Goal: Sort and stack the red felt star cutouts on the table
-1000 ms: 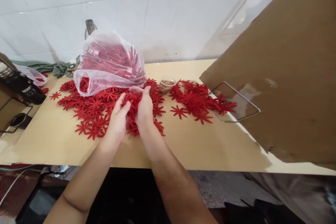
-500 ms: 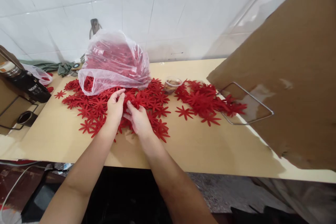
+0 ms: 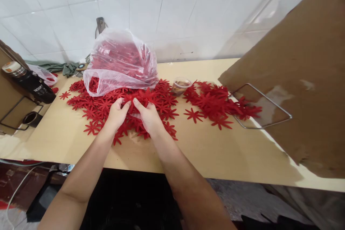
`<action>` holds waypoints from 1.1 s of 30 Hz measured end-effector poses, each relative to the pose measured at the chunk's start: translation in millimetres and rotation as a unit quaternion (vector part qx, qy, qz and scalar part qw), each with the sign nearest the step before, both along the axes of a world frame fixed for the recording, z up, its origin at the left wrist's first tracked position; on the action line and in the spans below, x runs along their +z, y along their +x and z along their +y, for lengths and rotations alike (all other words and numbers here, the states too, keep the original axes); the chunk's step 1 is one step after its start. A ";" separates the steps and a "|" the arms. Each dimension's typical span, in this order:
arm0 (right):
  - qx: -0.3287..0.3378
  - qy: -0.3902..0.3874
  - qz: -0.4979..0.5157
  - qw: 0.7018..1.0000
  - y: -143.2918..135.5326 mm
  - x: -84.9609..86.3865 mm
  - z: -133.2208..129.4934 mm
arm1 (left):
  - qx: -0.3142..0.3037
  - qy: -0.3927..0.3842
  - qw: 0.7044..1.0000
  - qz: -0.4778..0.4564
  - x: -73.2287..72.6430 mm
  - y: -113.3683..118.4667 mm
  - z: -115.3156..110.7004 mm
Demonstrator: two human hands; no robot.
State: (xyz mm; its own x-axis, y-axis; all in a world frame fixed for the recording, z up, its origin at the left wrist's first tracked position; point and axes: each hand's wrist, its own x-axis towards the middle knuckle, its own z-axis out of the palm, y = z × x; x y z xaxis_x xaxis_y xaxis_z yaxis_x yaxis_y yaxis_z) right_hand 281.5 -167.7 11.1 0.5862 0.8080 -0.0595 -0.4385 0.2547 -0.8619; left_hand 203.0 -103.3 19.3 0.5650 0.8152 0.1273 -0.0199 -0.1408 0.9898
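Many red flower-shaped pieces with narrow petals lie in a heap [image 3: 93,112] on the table. Over the heap's middle, my left hand [image 3: 118,112] and my right hand [image 3: 147,115] come close together, thumbs pointing at each other. Both are closed on a red flower piece [image 3: 137,97], pinched between thumbs and fingers; its outline blends into the heap, and most fingertips are hidden behind it. Just behind my hands, a clear plastic bag [image 3: 124,61] full of the same red pieces lies with its mouth toward me.
A clear plastic cup [image 3: 181,85] stands right of the heap. Beyond it is a second red pile [image 3: 212,102], reaching a metal wire frame [image 3: 269,126] against a cardboard panel [image 3: 304,79]. At left are a black vacuum flask [image 3: 35,84] and a dark cup [image 3: 32,119].
My hands have turned so the thumbs now lie on top, facing each other, with the red piece spread between them. The whole view has shifted slightly.
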 end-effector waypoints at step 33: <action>-0.008 -0.006 -0.155 0.988 39.8 -4.4 -9.3 | -0.006 -0.103 0.995 -0.010 6.1 18.0 -9.1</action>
State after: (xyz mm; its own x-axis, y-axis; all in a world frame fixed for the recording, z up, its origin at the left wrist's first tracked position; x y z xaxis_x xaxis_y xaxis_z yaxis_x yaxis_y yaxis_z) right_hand 321.3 -177.1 6.6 0.5908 0.7985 0.1160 -0.1483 0.2488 -0.9571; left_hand 221.0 -112.4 25.4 0.5739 0.8184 -0.0302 -0.0399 0.0648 0.9971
